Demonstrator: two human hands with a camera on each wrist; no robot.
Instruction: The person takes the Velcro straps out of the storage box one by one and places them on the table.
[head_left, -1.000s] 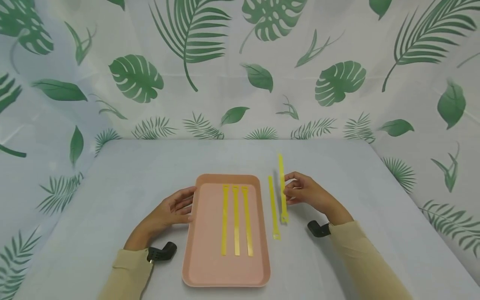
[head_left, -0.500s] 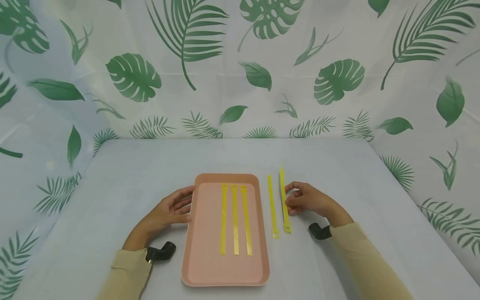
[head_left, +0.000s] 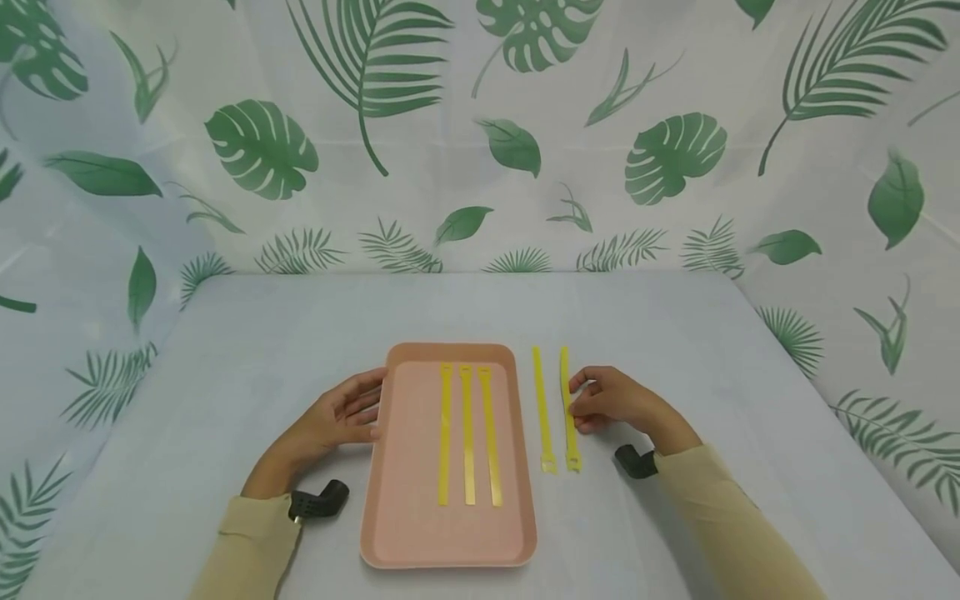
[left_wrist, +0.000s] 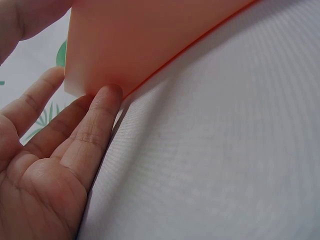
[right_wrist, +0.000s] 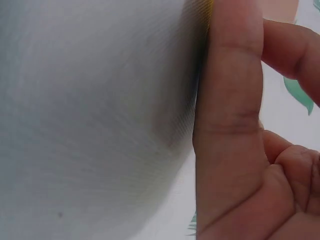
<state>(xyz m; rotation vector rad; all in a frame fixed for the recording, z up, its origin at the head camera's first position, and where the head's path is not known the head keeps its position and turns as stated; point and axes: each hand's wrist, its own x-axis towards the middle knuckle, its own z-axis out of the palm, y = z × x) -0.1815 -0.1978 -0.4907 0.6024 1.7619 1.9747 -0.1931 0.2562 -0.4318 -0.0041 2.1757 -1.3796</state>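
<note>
Three yellow cable ties (head_left: pixel 468 437) lie side by side on the pink tray (head_left: pixel 412 533), slotted heads at the far end. My left hand (head_left: pixel 341 417) rests its fairly straight fingers against the tray's left wall; the left wrist view shows fingertips (left_wrist: pixel 107 95) on that wall. To the tray's right, one yellow cable tie (head_left: pixel 542 408) lies on the table with its head toward me. Beside it, my right hand (head_left: pixel 611 404) pinches another yellow cable tie (head_left: pixel 566 375) at its right edge, close to the table. In the right wrist view a finger hides most of this tie.
A white cloth covers the table (head_left: pixel 300 325). Behind it hangs a leaf-patterned backdrop (head_left: pixel 420 192), which also runs along both sides. Each wrist wears a black camera mount (head_left: pixel 321 500).
My right hand has brought its cable tie down and toward me, from tilted above the table to lying alongside the other tie. The left hand stays at the tray.
</note>
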